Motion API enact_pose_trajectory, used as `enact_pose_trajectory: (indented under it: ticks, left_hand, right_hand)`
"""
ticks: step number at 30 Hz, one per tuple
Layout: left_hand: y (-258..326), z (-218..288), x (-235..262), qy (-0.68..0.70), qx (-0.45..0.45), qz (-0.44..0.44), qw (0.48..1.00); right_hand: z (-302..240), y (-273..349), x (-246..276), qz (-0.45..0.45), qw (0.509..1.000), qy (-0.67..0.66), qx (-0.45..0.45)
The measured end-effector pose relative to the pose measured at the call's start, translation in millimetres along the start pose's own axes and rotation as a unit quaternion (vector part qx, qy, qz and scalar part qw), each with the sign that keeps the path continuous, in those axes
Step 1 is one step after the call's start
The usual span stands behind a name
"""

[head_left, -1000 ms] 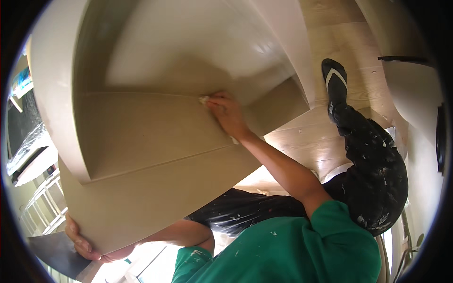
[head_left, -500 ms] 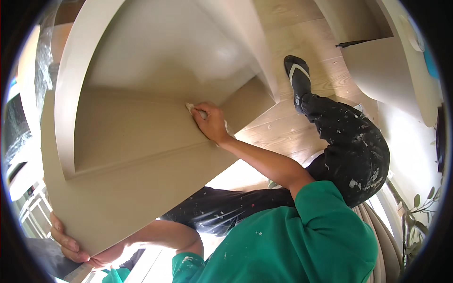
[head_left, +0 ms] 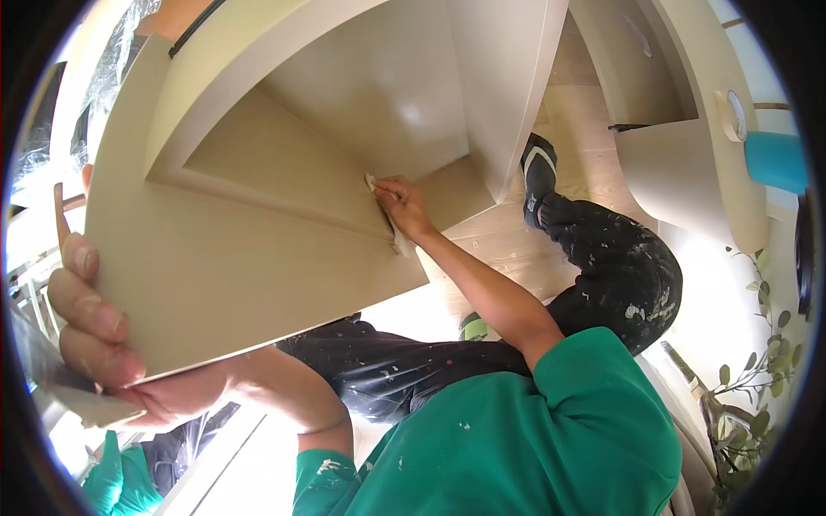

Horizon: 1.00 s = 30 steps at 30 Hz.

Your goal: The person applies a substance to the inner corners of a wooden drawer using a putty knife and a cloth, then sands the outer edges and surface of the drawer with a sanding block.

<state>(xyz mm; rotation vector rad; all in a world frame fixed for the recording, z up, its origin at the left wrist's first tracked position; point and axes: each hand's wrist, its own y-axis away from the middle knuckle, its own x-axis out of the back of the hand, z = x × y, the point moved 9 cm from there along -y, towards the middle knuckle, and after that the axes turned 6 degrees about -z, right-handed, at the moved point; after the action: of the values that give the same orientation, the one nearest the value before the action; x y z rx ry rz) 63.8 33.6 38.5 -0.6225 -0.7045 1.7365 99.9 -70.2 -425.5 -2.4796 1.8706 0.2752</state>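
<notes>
A beige cabinet piece [head_left: 249,267] with a curved rim and a hollow inside tilts across the upper left of the view, over my lap. At its outer edge on the left, my left hand [head_left: 99,322] is closed, with the fingers wrapped over the side. My right hand [head_left: 404,206] pinches a crumpled whitish cloth [head_left: 401,239] inside the hollow. The cloth touches the inner wall near the lower right corner, and part of it hangs below my fingers.
Another beige curved unit [head_left: 680,163] stands at the right, with a roll of tape [head_left: 734,116] and a blue cylindrical thing [head_left: 774,161] by it. A leafy plant [head_left: 748,413] is at lower right. Green fabric [head_left: 125,473] shows at lower left. Wooden floor [head_left: 572,112] lies beyond.
The cabinet piece has tilted, its left end rising nearer to me, and my left hand has moved up with it. My right hand has shifted slightly right and up with the cloth.
</notes>
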Motion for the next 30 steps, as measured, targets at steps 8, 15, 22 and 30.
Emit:
enact_pose_trajectory:
  ticks: [8, 15, 22, 30]
  left_hand:
    - [-7, -2, 6, 0.064, 0.023, -0.013, 0.998]
    - [-8, -4, 12, 0.057, 0.041, 0.025, 0.997]
    - [-15, 0, 30, -0.014, 0.015, -0.025, 0.999]
    - [-15, -2, 31, -0.042, 0.025, -0.04, 0.998]
  right_hand:
    - [83, 62, 23, -0.07, 0.979, 0.115, -0.151]
    - [63, 29, 8, -0.086, 0.991, -0.001, -0.099]
    - [111, 73, 15, -0.088, 0.967, -0.092, -0.22]
    - [72, 54, 12, -0.104, 0.978, -0.087, -0.16]
